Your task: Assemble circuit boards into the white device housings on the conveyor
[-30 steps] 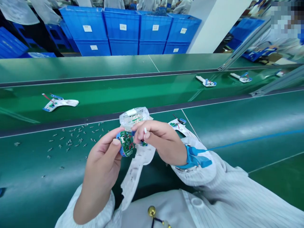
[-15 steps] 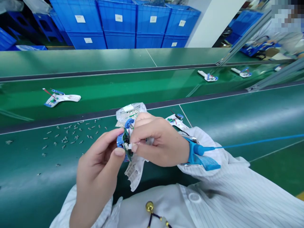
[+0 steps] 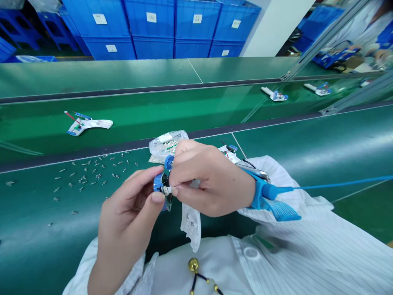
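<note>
My left hand pinches a small circuit board with a blue housing between thumb and fingers. Against the board's near side, my right hand has thumb and forefinger closed on a small white connector; whether it is seated cannot be made out. A round blue part shows just beyond the fingertips. Below the right hand hangs a white plastic shell half, its upper part hidden by that hand. A blue wrist strap with a cord circles the right wrist.
Behind my hands lies a clear bag of small metal parts. Loose screws or pins are scattered at left. A white shell with wires lies behind my right wrist. The green conveyor carries several shell assemblies. Blue crates stand beyond.
The assemblies on the conveyor have moved right. The hanging shell has swung rightward and more upright. My right hand has shifted slightly right, and both hands keep their grip.
</note>
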Tool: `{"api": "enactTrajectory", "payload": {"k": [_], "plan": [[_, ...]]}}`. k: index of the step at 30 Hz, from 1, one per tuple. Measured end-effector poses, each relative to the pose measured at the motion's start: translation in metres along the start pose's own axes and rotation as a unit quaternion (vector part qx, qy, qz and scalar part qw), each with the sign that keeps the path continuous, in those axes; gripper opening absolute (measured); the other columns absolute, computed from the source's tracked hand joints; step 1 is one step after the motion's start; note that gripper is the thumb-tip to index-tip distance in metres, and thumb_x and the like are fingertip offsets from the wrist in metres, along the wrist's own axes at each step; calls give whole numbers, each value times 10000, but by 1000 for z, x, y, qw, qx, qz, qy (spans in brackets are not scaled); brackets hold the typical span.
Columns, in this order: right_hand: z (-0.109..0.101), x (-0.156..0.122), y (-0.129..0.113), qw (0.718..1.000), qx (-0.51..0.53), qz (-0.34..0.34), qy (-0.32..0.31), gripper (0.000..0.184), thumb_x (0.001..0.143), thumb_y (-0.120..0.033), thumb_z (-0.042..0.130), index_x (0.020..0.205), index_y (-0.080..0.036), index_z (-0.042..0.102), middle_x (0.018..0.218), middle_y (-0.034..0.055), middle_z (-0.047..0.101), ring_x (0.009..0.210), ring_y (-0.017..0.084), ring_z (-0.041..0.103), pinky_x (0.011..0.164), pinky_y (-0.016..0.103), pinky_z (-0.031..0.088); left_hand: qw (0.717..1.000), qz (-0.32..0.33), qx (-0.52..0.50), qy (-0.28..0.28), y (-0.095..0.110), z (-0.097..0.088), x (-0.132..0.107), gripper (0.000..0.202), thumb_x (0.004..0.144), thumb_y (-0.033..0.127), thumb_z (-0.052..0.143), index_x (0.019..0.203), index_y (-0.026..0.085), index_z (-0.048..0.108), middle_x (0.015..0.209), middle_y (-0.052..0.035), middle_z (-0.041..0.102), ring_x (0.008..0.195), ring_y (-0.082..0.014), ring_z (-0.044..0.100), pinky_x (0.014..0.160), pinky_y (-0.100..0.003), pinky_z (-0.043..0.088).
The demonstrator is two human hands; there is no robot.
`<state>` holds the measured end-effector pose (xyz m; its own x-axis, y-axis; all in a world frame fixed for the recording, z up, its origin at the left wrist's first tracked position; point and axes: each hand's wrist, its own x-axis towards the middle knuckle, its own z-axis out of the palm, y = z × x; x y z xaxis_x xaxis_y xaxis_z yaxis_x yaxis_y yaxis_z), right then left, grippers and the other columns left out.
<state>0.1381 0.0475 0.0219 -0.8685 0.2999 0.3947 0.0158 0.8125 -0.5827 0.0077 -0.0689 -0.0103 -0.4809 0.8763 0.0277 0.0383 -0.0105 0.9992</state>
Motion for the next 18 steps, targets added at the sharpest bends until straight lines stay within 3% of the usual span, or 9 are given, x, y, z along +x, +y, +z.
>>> {"api": "enactTrajectory", "payload": {"k": [6, 11, 18], "plan": [[-6, 0, 0, 997, -67, -22, -26, 312, 798, -132, 418, 491, -183, 388, 488, -19, 415, 540, 113, 308, 647, 313, 341, 996, 60, 52, -36, -5, -5, 1, 243, 812, 322, 671, 1042, 388, 712, 866, 10, 657, 583, -86, 559, 460, -152, 437], [-10, 1, -1, 995, -82, -23, -53, 320, 796, -118, 447, 489, -181, 386, 487, -20, 412, 550, 115, 303, 633, 309, 337, 991, 92, 82, -48, -7, -7, 1, 266, 833, 284, 651, 1066, 406, 693, 910, 21, 661, 692, -101, 575, 525, -134, 465], [-7, 2, -1, 997, -41, 16, -59, 310, 754, -61, 489, 478, -174, 402, 473, -35, 439, 526, 97, 307, 638, 294, 346, 973, 153, 161, -57, -5, -1, 2, 267, 880, 279, 579, 1129, 338, 656, 933, 11, 652, 712, -110, 557, 568, -174, 429]]}}
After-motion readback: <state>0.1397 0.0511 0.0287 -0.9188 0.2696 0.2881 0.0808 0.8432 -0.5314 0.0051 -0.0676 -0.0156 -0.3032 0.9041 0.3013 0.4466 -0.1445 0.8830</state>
